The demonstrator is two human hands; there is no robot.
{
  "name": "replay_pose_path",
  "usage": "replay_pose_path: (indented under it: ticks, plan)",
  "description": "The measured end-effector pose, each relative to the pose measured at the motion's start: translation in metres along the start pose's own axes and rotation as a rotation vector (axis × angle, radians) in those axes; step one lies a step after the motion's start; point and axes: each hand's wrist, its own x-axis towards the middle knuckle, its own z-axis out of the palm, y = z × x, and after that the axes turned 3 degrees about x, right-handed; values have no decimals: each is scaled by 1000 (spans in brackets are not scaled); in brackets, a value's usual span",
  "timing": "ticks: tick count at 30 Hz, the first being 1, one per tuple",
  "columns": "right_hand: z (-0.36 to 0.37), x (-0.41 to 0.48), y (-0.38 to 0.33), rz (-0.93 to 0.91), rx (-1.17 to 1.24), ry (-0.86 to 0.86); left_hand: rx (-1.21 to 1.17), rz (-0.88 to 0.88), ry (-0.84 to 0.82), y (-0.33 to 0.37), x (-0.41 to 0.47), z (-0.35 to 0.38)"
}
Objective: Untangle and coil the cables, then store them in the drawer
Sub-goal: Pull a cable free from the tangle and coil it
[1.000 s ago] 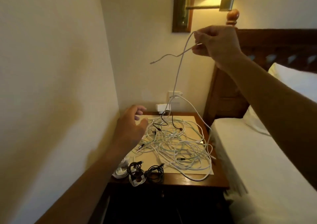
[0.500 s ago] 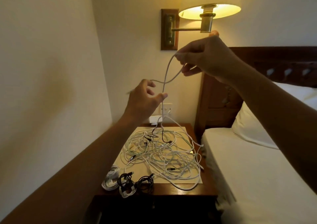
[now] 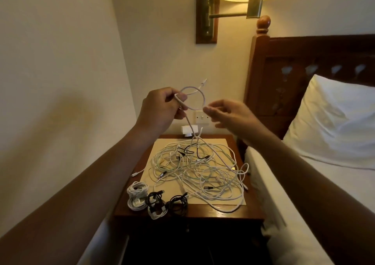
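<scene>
Partly done: left hand (image 3: 160,110) grips white cable (image 3: 194,100), first loop formed; right hand (image 3: 229,114) pinches loop's 3 o'clock edge. Cable's tail drops into tangle (image 3: 203,169) at worktop (image 3: 223,214) centre. Few coiled bundles (image 3: 156,200) lie at 7 o'clock. Most cables uncoiled; drawer storing not begun.

Seen from the head camera, the person's left forearm (image 3: 91,173) and right forearm (image 3: 304,173) are bare along all their visible length, smooth and slender. The left grip (image 3: 160,110) shows a rounded back and plain knuckles. The right grip (image 3: 231,115) shows slim fingers, slightly blurred at the tips. Dim, warm light leaves both arms largely in shadow.
</scene>
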Motion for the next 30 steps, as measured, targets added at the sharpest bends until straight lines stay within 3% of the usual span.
replay_pose_path:
  ticks: [5,8,12,18,21,23,30]
  plan:
    - [53,11,85,298,-437,-169,159,80,39,-17,-4,-10]
    - [48,29,90,350,-167,-153,246,91,-13,-38,-12,-17]
    - [6,56,63,223,34,99,529,140,-82,-78,-25,-24]
    - [-61,59,13,-32,80,204,822,-41,-219,-132,-6,-13]
    - [-76,48,-9,-118,133,183,754,-235,-330,-148,9,-1]
    - [-82,40,-23,-167,122,169,718,-254,-391,-148,14,10]
    - [-87,19,-82,-338,67,107,352,70,-249,-51,25,58]
